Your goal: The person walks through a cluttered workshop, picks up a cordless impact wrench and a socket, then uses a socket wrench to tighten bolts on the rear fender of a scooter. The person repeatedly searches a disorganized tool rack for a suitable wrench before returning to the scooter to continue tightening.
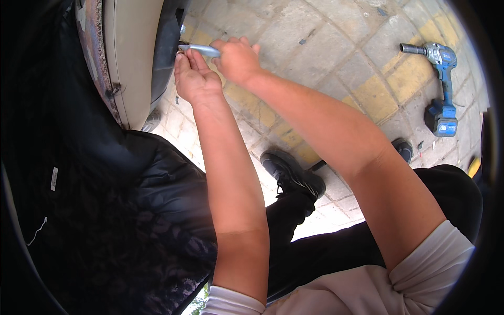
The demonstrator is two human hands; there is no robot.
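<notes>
A slim silver-blue hand tool (203, 50) is gripped in my right hand (237, 59), its far end meeting the dark lower trim (167, 58) of a beige vehicle panel (137, 58). Its exact kind cannot be made out. My left hand (197, 80) is palm up just below the tool's tip. Its fingers are bent and close together at the trim's edge, around a small spot that they hide. Whatever the tip touches is too small to tell.
On the paving stones (336, 47) at the right lies a blue cordless impact wrench (444, 86) with a socket on it. A black padded cover (105, 199) drapes over the left side. My black shoe (294, 173) stands below my forearms. A small yellow thing (474, 167) shows at the right rim.
</notes>
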